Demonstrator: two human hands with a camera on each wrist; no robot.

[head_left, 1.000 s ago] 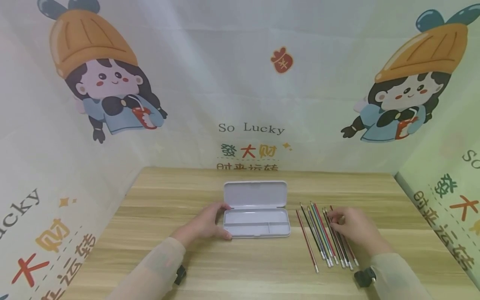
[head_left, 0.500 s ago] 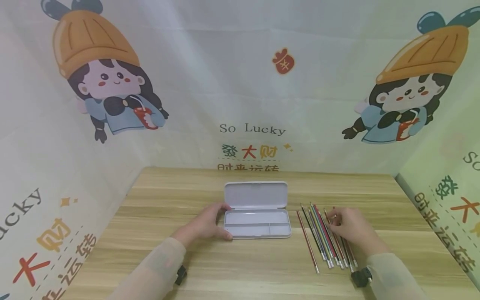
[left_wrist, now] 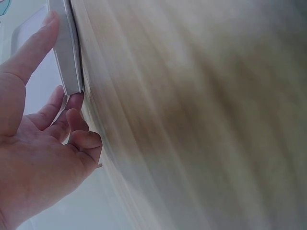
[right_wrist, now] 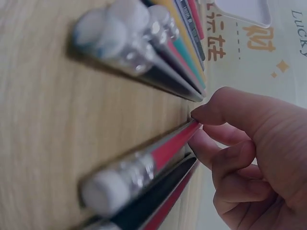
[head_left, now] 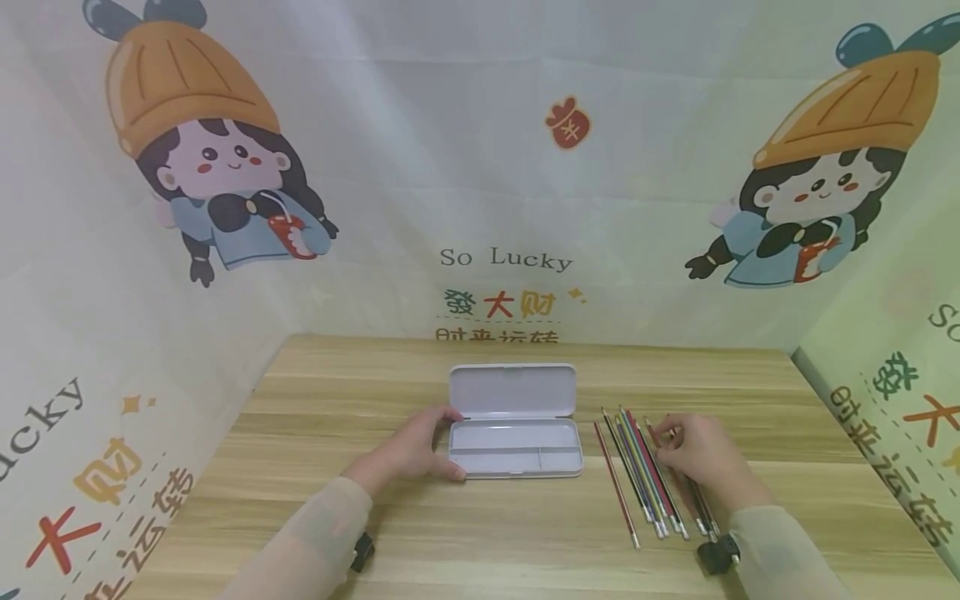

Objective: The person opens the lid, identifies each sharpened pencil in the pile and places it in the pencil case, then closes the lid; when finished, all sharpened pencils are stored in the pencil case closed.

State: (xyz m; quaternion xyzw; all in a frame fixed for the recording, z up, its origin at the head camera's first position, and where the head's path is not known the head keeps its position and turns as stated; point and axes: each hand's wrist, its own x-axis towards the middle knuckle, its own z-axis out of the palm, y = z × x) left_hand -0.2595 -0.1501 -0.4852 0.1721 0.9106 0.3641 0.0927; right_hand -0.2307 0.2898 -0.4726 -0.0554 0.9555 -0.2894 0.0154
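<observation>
Table [head_left: 510, 533] reaching past the open case [head_left: 491, 461] to its far edge, left hand [head_left: 416, 444] gripping the case's left end, right hand [head_left: 705, 456] pinching a red pencil [right_wrist: 164, 150] beside other pencils [head_left: 643, 471], right of the case, tips away, slanting leftward

Case [left_wrist: 67, 52] partly cut off, L wrist cam.

Head view: soft, even light, slightly hazy; pale sheen on the backdrop [head_left: 375, 108] beyond the left fingers [head_left: 447, 470]. Left wrist view: tabletop [left_wrist: 177, 120] beside those fingers heavily blurred, dim brownish patches. Right wrist view: pencil erasers [right_wrist: 103, 192], nearer the lens than the right fingers [right_wrist: 230, 106], out of focus.
</observation>
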